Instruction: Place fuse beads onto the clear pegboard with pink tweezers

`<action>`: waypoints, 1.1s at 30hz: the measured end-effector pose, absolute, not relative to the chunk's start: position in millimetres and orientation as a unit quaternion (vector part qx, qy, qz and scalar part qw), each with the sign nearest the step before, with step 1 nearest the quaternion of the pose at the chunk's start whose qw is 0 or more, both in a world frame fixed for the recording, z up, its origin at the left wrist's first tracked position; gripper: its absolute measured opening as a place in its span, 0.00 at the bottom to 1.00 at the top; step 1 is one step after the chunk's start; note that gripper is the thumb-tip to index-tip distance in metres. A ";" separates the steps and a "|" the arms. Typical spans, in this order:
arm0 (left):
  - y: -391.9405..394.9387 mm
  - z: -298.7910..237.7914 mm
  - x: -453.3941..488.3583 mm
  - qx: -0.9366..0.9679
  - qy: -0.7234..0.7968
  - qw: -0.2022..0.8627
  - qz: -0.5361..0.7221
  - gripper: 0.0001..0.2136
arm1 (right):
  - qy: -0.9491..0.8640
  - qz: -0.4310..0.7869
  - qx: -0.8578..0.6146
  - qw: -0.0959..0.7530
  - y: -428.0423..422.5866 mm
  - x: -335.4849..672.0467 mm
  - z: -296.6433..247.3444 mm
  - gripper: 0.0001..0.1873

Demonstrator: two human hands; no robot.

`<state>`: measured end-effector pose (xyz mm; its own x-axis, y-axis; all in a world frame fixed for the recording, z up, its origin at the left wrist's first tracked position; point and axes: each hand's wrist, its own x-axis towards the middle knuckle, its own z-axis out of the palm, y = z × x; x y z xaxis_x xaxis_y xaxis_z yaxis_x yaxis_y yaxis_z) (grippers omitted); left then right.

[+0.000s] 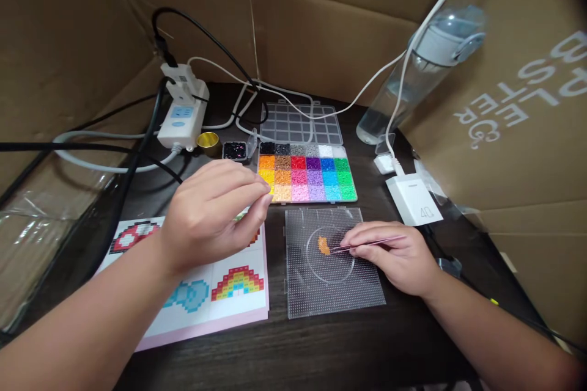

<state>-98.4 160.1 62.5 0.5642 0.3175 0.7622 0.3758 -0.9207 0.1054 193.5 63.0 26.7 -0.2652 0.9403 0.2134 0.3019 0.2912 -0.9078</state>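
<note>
My right hand (394, 253) rests on a clear pegboard (332, 293) and is closed on thin tweezers (367, 244). The tweezer tips point left at a small pile of orange beads (324, 246) inside a clear round dish (330, 255) on the board. My left hand (213, 211) hovers over a pattern sheet (215, 293), fingers pinched together near the yellow corner of a bead box (306, 178); what the fingers pinch is too small to make out. The box holds several compartments of coloured beads, and its clear lid (300, 123) lies open behind it.
A white power strip (183, 113) with black and white cables sits at the back left. A gold cap (208, 142) and a small black box (235, 150) lie near it. A clear water bottle (417, 76) leans at the back right, above a white charger (414, 198). Cardboard walls surround the dark table.
</note>
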 end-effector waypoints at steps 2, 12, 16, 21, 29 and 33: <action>160.6 61.6 -98.1 -0.884 -0.196 0.031 -0.423 0.09 | -0.689 0.400 -0.448 0.406 63.9 194.2 26.6 0.09; 161.0 59.4 -99.2 -0.879 -0.206 0.042 -0.427 0.09 | -0.692 0.410 -0.445 0.394 65.7 193.7 23.7 0.07; 160.6 59.7 -99.2 -0.880 -0.209 0.039 -0.426 0.09 | -0.686 0.411 -0.452 0.395 65.4 192.8 24.9 0.06; 160.1 60.4 -98.9 -0.878 -0.210 0.035 -0.429 0.08 | -0.662 0.411 -0.476 0.407 62.3 192.6 26.4 0.05; 159.4 61.3 -99.2 -0.877 -0.207 0.031 -0.433 0.07 | -0.576 0.397 -0.503 0.508 80.9 183.6 54.4 0.06; 158.2 62.4 -100.6 -0.873 -0.207 0.043 -0.439 0.06 | -0.578 0.336 -0.518 0.533 114.8 153.4 73.4 0.08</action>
<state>-100.6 158.2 62.4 0.5293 0.3234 0.7844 0.3983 -0.9110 0.1069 153.4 114.8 73.4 0.1051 0.9575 0.2686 0.2406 0.2376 -0.9411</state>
